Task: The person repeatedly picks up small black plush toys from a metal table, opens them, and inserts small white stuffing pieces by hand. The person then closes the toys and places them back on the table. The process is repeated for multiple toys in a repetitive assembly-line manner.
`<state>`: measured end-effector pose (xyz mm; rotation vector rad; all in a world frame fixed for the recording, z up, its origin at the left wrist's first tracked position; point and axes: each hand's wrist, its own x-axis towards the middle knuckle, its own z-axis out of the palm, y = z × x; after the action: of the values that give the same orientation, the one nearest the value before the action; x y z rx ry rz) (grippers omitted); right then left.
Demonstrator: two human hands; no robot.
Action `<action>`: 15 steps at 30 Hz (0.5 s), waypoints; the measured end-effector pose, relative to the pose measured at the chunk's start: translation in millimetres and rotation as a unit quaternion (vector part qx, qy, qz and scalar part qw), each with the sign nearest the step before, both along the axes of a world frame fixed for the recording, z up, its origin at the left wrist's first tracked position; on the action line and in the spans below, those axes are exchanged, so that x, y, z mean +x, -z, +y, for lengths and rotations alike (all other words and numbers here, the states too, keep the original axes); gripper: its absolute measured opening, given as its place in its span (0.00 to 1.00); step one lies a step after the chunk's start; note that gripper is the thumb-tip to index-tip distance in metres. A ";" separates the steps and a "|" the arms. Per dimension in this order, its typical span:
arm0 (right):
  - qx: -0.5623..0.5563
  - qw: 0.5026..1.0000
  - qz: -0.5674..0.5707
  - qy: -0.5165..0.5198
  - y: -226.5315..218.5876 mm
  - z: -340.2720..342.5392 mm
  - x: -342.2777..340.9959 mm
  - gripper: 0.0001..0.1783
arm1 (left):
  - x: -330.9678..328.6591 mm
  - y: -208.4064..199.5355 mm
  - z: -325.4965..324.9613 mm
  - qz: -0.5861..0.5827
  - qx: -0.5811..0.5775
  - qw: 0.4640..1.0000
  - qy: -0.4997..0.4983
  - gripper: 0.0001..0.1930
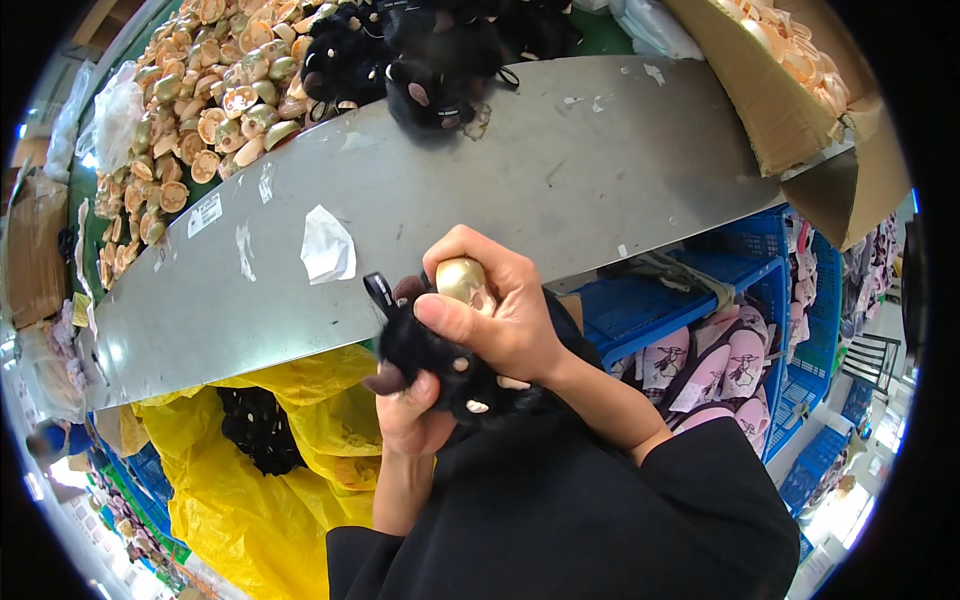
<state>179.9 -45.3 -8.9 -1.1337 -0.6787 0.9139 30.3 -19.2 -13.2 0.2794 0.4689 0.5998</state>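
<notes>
My left hand (pixel 408 418) is closed on a small black plush toy (pixel 432 348) with a black loop and dark rounded ears, held close to my body. Pale oval spots show on its fur. In my right hand (pixel 515 318) a shiny gold plastic shell (pixel 462 279) is gripped between thumb and fingers, right against the top of the plush. Whether the shell is attached to it, I cannot tell. The shell's far side is hidden by my right fingers.
Across the metal worktop (pixel 480 190) lie a white paper scrap (pixel 327 247), a heap of gold shells (pixel 240 100) and black plush toys (pixel 430 60). A cardboard box (pixel 760 90) stands far right. Below are a yellow bag (pixel 230 480) and blue crates (pixel 650 310) with pink pieces (pixel 700 375).
</notes>
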 end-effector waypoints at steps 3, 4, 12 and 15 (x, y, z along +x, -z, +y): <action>-0.016 1.000 0.002 0.000 1.6 -2.1 -0.8 0.16 | -6.3 3.1 -1.3 0.025 0.035 0.999 0.034 0.39; -0.027 1.000 -0.006 -0.003 2.1 -2.4 -2.0 0.16 | -4.4 0.5 0.5 0.035 0.058 0.997 0.036 0.37; 0.003 0.996 -0.087 0.003 -3.3 -10.9 -3.8 0.30 | 4.7 -15.3 2.5 0.234 0.214 0.943 -0.100 0.30; 0.046 0.976 -0.208 0.033 1.0 -8.8 1.6 0.23 | 5.1 -18.2 10.6 0.265 0.225 0.930 -0.124 0.24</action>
<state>181.4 -54.1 -9.9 -1.2689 -1.0068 0.5841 35.4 -8.6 5.0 0.8419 0.8959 0.8829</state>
